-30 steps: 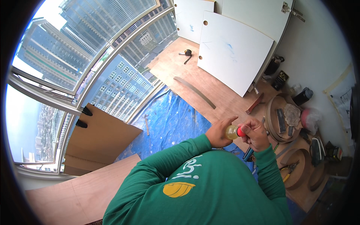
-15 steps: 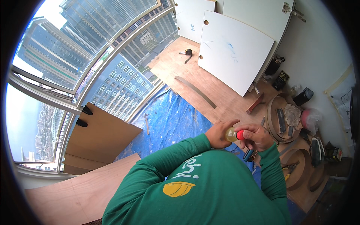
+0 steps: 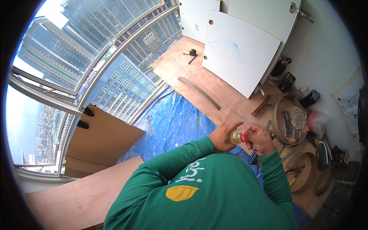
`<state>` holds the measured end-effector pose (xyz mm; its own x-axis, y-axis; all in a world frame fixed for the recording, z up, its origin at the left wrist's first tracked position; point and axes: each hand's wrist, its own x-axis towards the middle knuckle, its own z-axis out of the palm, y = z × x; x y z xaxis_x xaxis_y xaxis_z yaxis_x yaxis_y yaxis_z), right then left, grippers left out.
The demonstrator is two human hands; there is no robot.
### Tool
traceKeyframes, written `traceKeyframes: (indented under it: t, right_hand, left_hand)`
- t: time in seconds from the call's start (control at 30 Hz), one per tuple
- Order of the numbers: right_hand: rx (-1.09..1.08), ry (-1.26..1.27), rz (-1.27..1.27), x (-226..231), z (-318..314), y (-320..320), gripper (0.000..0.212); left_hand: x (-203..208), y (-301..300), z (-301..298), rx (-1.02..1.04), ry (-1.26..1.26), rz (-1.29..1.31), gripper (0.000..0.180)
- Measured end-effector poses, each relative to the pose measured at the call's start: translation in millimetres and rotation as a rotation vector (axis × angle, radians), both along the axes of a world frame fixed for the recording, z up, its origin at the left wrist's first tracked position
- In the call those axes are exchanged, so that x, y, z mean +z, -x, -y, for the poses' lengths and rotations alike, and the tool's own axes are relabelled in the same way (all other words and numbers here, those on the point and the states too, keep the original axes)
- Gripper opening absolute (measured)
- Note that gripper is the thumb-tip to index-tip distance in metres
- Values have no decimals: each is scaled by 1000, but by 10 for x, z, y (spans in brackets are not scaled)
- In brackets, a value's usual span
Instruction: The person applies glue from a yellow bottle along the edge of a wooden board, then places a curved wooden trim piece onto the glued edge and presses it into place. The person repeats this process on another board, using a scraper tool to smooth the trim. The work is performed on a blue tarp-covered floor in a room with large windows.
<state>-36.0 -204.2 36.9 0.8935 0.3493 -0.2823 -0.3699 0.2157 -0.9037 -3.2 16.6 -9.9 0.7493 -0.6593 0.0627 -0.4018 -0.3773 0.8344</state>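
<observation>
A small clear bottle [image 3: 235, 137] of yellowish liquid lies tilted sideways in front of my chest. My left hand [image 3: 222, 138] holds its body, the thumb stretched out above. My right hand [image 3: 261, 138] is closed around the red cap [image 3: 243, 138] at the bottle's other end; the fingers cover most of the cap. Whether the cap is fully seated cannot be seen. Beyond my hands, a thin curved strip [image 3: 200, 92] rests on the plywood sheet [image 3: 230, 99].
White panels [image 3: 239, 50] lean at the back, near a tape measure [image 3: 192, 52]. Right of me are coiled edging strips [image 3: 276, 122], a brown-handled tool [image 3: 261, 105], pliers [image 3: 296, 174] and a black bottle [image 3: 309, 99]. Blue sheeting [image 3: 172, 119] covers the floor; a brown board [image 3: 107, 142] stands by the window.
My right hand has turned on the red cap, its fingers curling tighter so that less of the cap shows. The left hand and bottle have hardly moved.
</observation>
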Motion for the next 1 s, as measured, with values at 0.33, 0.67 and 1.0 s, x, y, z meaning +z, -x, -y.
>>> traceKeyframes:
  t: [0.33,0.67,1.0]
  right_hand:
    - [53,-169,-14,15,97,23,40]
    - [94,-395,-85,-101,167,7,44]
    - [-38,-117,44,-75,-23,6,33]
  left_hand:
    - [-79,-54,-16,13,130,18,91]
    - [111,-42,66,22,227,-119,86]
    - [-64,-37,4,28,-6,122,95]
